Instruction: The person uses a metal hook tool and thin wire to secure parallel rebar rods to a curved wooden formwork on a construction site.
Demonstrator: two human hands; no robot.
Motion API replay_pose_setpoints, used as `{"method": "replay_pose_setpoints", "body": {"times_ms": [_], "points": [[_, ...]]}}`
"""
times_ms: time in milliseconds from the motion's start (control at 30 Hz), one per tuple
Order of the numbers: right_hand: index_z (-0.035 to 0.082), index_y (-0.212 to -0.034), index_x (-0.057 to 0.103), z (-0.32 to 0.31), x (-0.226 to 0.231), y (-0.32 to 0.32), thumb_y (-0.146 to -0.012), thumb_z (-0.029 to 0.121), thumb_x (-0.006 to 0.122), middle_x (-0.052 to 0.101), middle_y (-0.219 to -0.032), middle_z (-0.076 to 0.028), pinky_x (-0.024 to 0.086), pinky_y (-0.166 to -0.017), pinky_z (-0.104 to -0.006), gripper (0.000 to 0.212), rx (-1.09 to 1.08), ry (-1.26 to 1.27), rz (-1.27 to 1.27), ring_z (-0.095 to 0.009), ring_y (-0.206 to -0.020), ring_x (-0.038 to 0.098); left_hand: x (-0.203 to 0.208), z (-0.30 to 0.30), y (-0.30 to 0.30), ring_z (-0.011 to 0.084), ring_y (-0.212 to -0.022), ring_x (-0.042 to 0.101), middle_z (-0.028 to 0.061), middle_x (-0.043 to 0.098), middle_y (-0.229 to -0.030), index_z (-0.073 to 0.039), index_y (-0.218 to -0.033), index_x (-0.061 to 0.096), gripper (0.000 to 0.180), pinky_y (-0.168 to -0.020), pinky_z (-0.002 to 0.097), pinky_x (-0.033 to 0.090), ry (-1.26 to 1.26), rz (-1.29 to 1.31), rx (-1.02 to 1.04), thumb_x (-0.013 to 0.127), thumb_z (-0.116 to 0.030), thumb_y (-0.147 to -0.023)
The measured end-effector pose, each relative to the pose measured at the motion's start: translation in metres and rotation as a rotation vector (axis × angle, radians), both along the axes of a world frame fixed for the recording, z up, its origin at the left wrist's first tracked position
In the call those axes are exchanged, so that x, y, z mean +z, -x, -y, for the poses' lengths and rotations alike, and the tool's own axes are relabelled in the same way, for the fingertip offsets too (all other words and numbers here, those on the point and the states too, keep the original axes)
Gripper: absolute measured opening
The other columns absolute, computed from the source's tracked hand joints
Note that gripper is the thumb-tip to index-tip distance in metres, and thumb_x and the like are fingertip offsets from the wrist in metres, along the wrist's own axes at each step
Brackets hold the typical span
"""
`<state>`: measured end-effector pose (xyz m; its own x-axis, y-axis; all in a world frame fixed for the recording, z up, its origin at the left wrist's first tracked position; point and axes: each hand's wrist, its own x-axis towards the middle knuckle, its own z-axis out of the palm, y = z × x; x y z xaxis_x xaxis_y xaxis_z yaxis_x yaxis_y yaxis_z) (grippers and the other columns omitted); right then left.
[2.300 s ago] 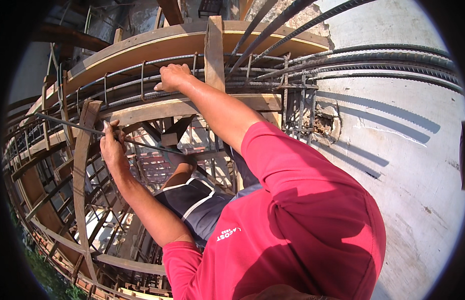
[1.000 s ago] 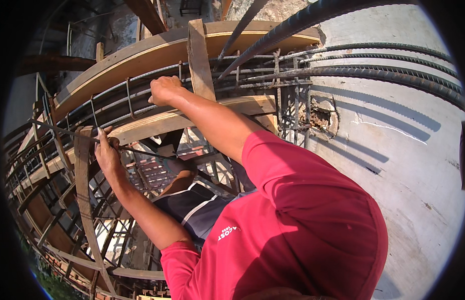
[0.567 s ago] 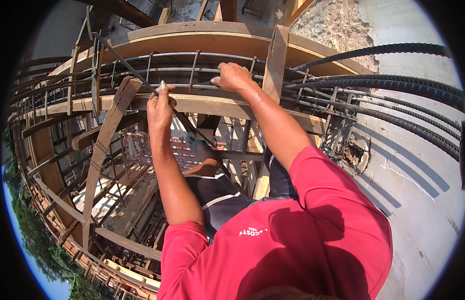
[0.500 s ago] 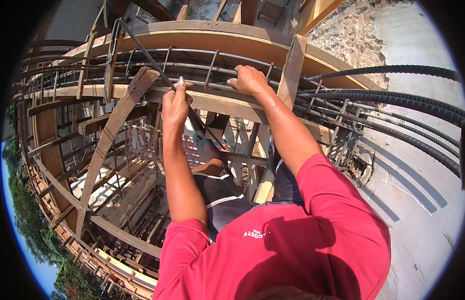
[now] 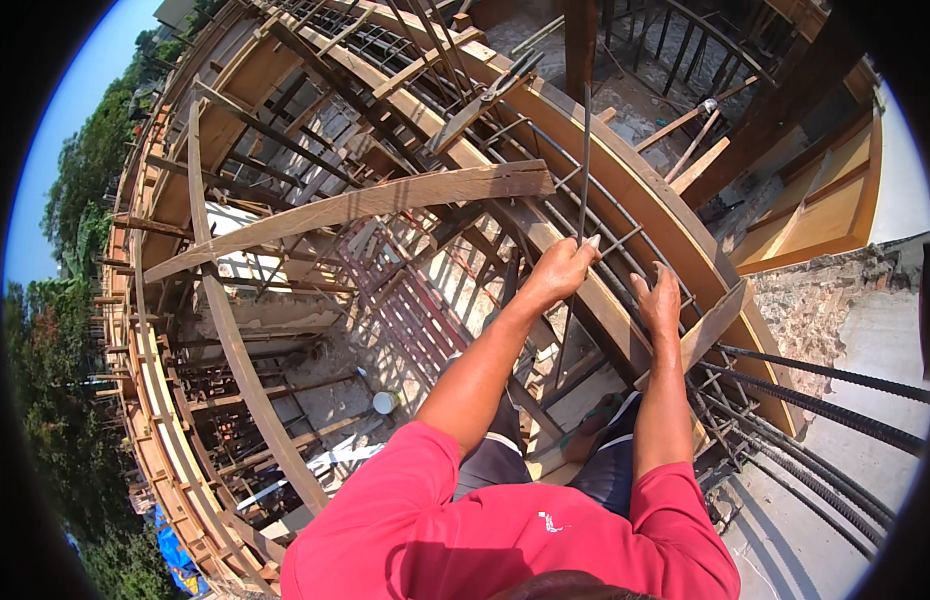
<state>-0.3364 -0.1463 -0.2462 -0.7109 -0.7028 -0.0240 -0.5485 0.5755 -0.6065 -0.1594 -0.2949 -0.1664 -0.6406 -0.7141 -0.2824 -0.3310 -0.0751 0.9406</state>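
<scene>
My left hand (image 5: 563, 272) is closed around a long thin steel rod (image 5: 586, 150), its thumb along it. The rod passes above and below the fist, across the curved timber formwork (image 5: 640, 178). Inside that formwork runs a cage of steel bars with cross ties (image 5: 622, 240). To the right, my right hand (image 5: 661, 303) hovers at or over the cage, thumb and forefinger apart, with nothing visible between them. Whether its other fingers touch a bar I cannot tell. A short wooden crosspiece (image 5: 712, 325) spans the form beside my right wrist.
A long plank (image 5: 365, 212) slants across on the left. Pincers (image 5: 515, 75) lie on the form farther along. Thick ribbed bars (image 5: 835, 400) jut out at the right by a wall. Below are open framing, a reddish slatted panel (image 5: 400, 272) and a white bucket (image 5: 385, 402).
My view has swung to the left along the curved form. The rod, still in my left hand, now stands more upright in view. My right hand's thumb and forefinger have spread.
</scene>
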Motion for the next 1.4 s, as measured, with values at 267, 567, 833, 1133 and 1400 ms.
{"method": "replay_pose_setpoints", "body": {"times_ms": [267, 567, 833, 1133, 1400], "points": [[-0.002, -0.121, 0.069, -0.042, 0.070, -0.061, -0.093, 0.031, 0.075, 0.070, -0.117, -0.022, 0.052, -0.097, -0.0403, 0.044, 0.052, 0.322, 0.283, -0.032, -0.109, 0.068, 0.055, -0.023, -0.021, 0.0066, -0.064, 0.046, -0.0032, 0.052, -0.070, -0.004, -0.102, 0.074, 0.045, -0.060, 0.0269, 0.039, -0.172, -0.149, 0.069, 0.052, -0.042, -0.109], [-0.002, -0.116, 0.070, -0.110, 0.126, -0.176, -0.100, 0.034, 0.068, 0.072, -0.099, -0.013, 0.051, -0.086, -0.0355, 0.040, 0.240, 0.374, 0.917, -0.018, -0.095, 0.065, 0.137, -0.067, -0.084, 0.0026, -0.050, 0.034, -0.0031, 0.050, -0.066, -0.003, -0.118, 0.063, 0.041, -0.045, 0.0197, 0.025, -0.390, -0.244, 0.180, 0.050, -0.042, -0.110], [-0.002, -0.109, 0.073, -0.147, 0.161, -0.224, -0.104, 0.025, 0.061, 0.068, -0.083, -0.005, 0.050, -0.072, -0.0316, 0.030, 0.286, 0.492, 0.726, -0.012, -0.078, 0.062, 0.194, -0.080, -0.160, 0.0014, -0.055, 0.039, 0.0050, 0.068, -0.087, -0.003, -0.125, 0.061, 0.052, -0.045, 0.0172, 0.025, -0.303, -0.494, 0.467, 0.050, -0.050, -0.108], [-0.001, -0.117, 0.069, -0.138, 0.187, -0.204, -0.106, 0.025, 0.059, 0.052, -0.071, 0.005, 0.037, -0.055, -0.0241, 0.030, 0.021, 0.546, 1.075, -0.005, -0.062, 0.045, 0.173, -0.076, -0.235, 0.0037, -0.060, 0.039, -0.0015, 0.054, -0.081, -0.002, -0.132, 0.059, 0.036, -0.049, 0.0190, 0.029, -0.142, -0.621, 0.683, 0.045, -0.028, -0.113], [0.006, -0.088, 0.057, -0.047, 0.104, -0.140, -0.090, 0.010, 0.054, 0.052, -0.069, -0.002, 0.033, -0.041, -0.0282, 0.006, -0.370, 0.596, 1.198, -0.010, -0.050, 0.044, 0.252, -0.101, -0.245, 0.0050, -0.065, 0.035, -0.0018, 0.047, -0.078, 0.000, -0.136, 0.056, 0.037, -0.056, 0.0219, 0.031, 0.088, -0.854, 0.712, 0.046, -0.027, -0.112]]}}
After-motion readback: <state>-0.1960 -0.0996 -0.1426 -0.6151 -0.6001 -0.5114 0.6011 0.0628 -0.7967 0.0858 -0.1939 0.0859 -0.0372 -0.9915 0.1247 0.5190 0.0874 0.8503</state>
